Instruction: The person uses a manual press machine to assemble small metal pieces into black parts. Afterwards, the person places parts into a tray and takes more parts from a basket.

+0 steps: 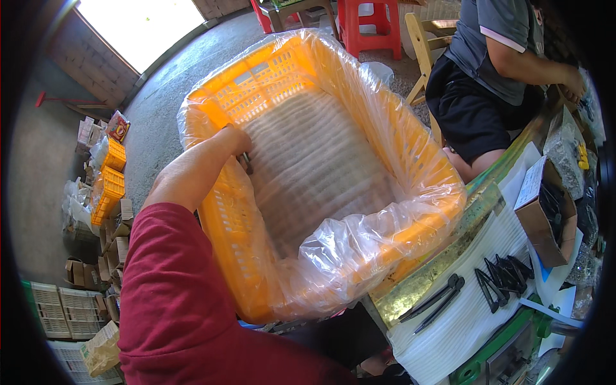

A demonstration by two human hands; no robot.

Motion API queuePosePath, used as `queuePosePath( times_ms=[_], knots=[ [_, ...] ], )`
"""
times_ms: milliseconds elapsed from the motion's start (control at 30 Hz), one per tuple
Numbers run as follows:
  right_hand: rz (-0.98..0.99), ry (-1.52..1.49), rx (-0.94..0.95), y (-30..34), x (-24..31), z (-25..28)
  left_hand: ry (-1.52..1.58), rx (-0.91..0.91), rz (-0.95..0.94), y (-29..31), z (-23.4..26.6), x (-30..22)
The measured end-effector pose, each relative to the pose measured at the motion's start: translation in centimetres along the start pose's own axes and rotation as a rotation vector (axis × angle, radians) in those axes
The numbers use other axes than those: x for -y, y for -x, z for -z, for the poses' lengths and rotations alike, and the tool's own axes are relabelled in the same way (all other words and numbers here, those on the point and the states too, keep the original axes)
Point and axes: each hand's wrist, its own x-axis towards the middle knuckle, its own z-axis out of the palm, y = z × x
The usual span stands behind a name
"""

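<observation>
Crate — big, orange, lined with a clear plastic bag; left hand at nine o'clock is curled tight on its rim.

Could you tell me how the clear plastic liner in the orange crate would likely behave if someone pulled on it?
The plastic liner looks thin and floppy, bunching in wrinkles over the orange crate rim. It would probably slide or lift off, since it seems only draped, and may tear on edges.

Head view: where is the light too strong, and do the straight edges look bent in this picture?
In the head view, the doorway at the top left is blown out to white; the clear plastic liner shows bright glare along the orange crate's near rim; the fisheye lens bows the crate's sides and the table edge, and the corners fall to black; the left hand stays fairly sharp.
</observation>
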Motion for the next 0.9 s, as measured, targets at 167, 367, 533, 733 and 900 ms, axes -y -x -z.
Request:
queuePosePath(
  times_ms=[167,367,533,733,900],
  knots=[
    [0.011,0.012,-0.017,0.1,-0.1,0.1,0.14,-0.048,-0.028,-0.5,-0.1,1.5],
    [0.017,0.001,-0.032,0.0,-0.1,0.4,0.541,-0.435,-0.02,0.4,0.6,2.2],
    [0.036,-0.03,-0.074,-2.0,1.8,0.1,0.672,-0.618,0.025,1.3,0.4,2.8],
    [0.018,-0.058,-0.123,-1.4,1.4,0.6,0.959,-0.632,-0.18,6.2,8.3,-2.5],
    [-0.073,-0.126,-0.061,2.0,-1.9,0.6,1.241,-0.631,-0.614,11.8,14.2,-9.2]
  ],
)
